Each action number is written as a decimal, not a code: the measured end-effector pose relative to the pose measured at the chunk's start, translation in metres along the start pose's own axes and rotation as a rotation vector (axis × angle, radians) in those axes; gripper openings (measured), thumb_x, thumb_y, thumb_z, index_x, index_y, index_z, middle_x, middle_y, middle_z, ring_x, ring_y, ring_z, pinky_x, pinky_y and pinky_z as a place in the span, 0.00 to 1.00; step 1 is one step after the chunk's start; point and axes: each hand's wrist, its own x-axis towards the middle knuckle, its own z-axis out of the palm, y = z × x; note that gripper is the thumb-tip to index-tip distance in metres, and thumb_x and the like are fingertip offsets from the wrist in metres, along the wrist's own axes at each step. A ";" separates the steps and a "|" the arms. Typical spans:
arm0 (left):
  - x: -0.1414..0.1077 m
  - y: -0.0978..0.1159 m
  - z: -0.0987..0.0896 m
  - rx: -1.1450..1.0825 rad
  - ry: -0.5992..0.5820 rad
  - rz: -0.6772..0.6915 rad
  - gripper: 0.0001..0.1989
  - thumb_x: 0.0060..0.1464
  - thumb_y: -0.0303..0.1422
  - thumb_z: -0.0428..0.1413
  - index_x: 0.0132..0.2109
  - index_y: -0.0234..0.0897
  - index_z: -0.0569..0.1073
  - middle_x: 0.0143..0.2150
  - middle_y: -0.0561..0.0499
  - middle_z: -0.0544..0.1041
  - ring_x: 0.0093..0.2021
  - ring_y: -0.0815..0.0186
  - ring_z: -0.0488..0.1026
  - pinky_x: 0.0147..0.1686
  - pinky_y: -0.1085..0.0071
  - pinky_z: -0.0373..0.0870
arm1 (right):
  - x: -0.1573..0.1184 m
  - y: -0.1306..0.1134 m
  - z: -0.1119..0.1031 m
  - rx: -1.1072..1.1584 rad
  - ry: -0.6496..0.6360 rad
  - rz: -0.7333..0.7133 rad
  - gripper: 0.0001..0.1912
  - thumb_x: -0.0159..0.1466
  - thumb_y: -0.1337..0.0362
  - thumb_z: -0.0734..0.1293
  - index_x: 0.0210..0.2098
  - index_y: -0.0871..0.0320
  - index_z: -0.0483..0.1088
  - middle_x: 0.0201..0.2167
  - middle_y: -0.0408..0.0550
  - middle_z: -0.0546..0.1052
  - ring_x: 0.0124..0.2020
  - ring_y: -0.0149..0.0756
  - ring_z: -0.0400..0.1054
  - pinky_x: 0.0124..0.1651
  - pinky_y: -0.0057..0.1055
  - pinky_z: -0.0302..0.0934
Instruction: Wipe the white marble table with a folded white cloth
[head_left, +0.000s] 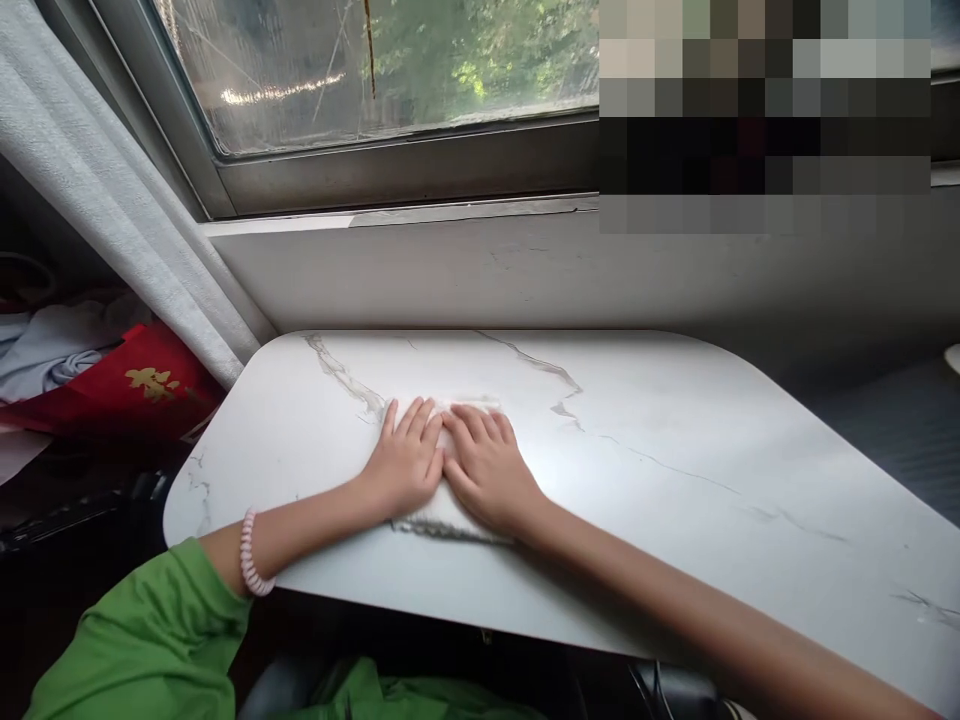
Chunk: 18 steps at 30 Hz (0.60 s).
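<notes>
A folded white cloth [450, 522] with a greyish front edge lies flat on the white marble-patterned table [645, 520]. My left hand [405, 455] rests palm down on its left part, fingers stretched out and somewhat apart. On its right part my right hand [487, 465] lies flat, palm down, with fingers extended. The thumbs of both hands meet or nearly meet over the middle. Much of the cloth is hidden under the hands.
Behind the table rises a pale wall [420, 270] below a window [405, 70]. At the left hang a light curtain [127, 180] and, beyond it, a red bag [142, 385] with pale cloths. A pink coil band [251, 555] circles my left wrist.
</notes>
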 end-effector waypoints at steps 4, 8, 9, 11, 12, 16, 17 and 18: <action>0.057 -0.047 0.002 0.012 -0.008 -0.039 0.24 0.63 0.32 0.39 0.64 0.28 0.56 0.68 0.39 0.55 0.69 0.58 0.47 0.66 0.53 0.37 | 0.069 0.020 0.016 0.060 0.013 0.025 0.25 0.65 0.62 0.51 0.57 0.65 0.62 0.58 0.61 0.66 0.59 0.49 0.56 0.61 0.50 0.44; 0.108 -0.089 0.005 0.011 0.005 -0.054 0.24 0.63 0.31 0.39 0.64 0.29 0.57 0.67 0.41 0.56 0.68 0.61 0.49 0.67 0.56 0.36 | 0.126 0.033 0.034 0.070 0.020 0.098 0.25 0.64 0.63 0.51 0.57 0.66 0.61 0.60 0.62 0.64 0.60 0.48 0.54 0.61 0.50 0.42; 0.118 -0.097 0.006 0.011 0.014 -0.057 0.23 0.63 0.31 0.39 0.63 0.29 0.57 0.67 0.41 0.57 0.67 0.61 0.50 0.66 0.56 0.37 | 0.136 0.035 0.037 0.069 0.018 0.112 0.25 0.64 0.63 0.51 0.57 0.66 0.61 0.60 0.62 0.64 0.60 0.48 0.54 0.61 0.50 0.41; 0.132 -0.109 0.008 0.014 0.034 -0.064 0.23 0.63 0.31 0.39 0.63 0.31 0.58 0.66 0.42 0.58 0.67 0.61 0.51 0.66 0.56 0.38 | 0.152 0.040 0.043 0.068 0.011 0.132 0.25 0.65 0.63 0.50 0.58 0.66 0.60 0.60 0.61 0.64 0.61 0.47 0.53 0.61 0.50 0.41; 0.137 -0.113 0.009 0.017 0.041 -0.066 0.22 0.63 0.31 0.39 0.62 0.31 0.59 0.66 0.42 0.58 0.67 0.61 0.52 0.66 0.56 0.38 | 0.157 0.042 0.045 0.069 0.009 0.139 0.25 0.65 0.63 0.50 0.58 0.65 0.60 0.60 0.60 0.64 0.61 0.46 0.53 0.61 0.50 0.41; 0.145 -0.119 0.012 0.027 0.054 -0.064 0.22 0.63 0.31 0.39 0.62 0.32 0.59 0.66 0.43 0.59 0.66 0.61 0.52 0.66 0.56 0.39 | 0.165 0.047 0.049 0.068 0.011 0.154 0.25 0.66 0.62 0.49 0.59 0.63 0.59 0.62 0.57 0.62 0.63 0.44 0.51 0.63 0.50 0.40; 0.145 -0.119 0.013 0.026 0.056 -0.064 0.22 0.63 0.31 0.39 0.62 0.32 0.59 0.66 0.43 0.59 0.66 0.61 0.52 0.66 0.56 0.39 | 0.165 0.047 0.049 0.068 0.009 0.153 0.26 0.66 0.62 0.49 0.59 0.63 0.58 0.63 0.56 0.62 0.64 0.44 0.50 0.63 0.49 0.39; 0.144 -0.119 0.013 0.024 0.056 -0.064 0.22 0.63 0.31 0.39 0.62 0.32 0.59 0.66 0.43 0.58 0.66 0.61 0.52 0.66 0.56 0.39 | 0.164 0.047 0.049 0.069 0.006 0.153 0.26 0.66 0.62 0.49 0.60 0.64 0.58 0.63 0.56 0.61 0.65 0.43 0.49 0.64 0.49 0.38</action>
